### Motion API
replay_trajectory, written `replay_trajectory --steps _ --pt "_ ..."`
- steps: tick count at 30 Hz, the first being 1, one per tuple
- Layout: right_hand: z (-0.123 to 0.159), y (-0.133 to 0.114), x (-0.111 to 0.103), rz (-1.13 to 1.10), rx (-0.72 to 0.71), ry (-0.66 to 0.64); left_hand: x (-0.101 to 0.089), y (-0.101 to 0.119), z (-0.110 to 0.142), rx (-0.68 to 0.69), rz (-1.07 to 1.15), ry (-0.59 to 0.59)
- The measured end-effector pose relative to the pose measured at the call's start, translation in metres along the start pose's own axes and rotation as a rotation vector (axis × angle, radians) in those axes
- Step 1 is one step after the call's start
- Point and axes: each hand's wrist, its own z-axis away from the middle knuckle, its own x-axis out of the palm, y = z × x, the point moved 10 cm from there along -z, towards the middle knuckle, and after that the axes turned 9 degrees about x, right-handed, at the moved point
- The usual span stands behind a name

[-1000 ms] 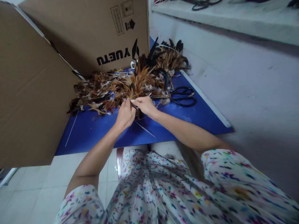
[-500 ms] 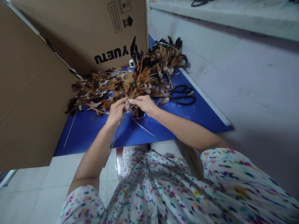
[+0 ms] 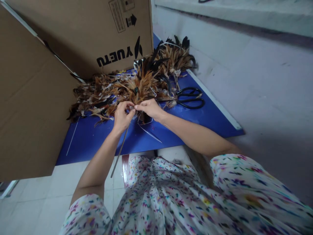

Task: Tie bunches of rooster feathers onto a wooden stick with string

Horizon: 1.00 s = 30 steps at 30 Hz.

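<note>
A pile of brown, orange and black feathers lies on a blue table. My left hand and my right hand meet at the near edge of the pile, both pinched on a bunch of feathers bound to a thin stick. The stick slants down from my left hand toward my lap. Black scissors lie just right of my right hand.
A large brown cardboard box printed YUETU stands behind and left of the feathers. More feather bundles sit at the back of the table. A grey wall runs along the right. White floor tiles show below.
The thin stick has come into view under my left hand. My left hand shifted slightly left and re-gripped. The view tilted a little.
</note>
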Motion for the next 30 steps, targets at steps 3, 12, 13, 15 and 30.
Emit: replay_trajectory --steps 3,12,13,15,30 --pt "-0.001 0.002 -0.002 0.045 0.03 -0.007 0.002 0.006 -0.001 0.079 -0.102 -0.034" --pt "0.001 -0.001 0.0 0.128 0.12 -0.102 0.016 -0.018 0.009 0.015 0.029 -0.033" --pt "0.001 0.0 0.001 0.137 0.12 -0.106 0.016 -0.017 0.01 0.023 0.022 -0.036" --pt "0.0 0.001 0.001 0.157 0.11 -0.111 0.016 -0.011 0.011 0.058 -0.025 -0.052" --pt "-0.001 0.001 0.004 0.17 0.088 -0.121 0.022 -0.013 0.014 0.123 -0.084 -0.167"
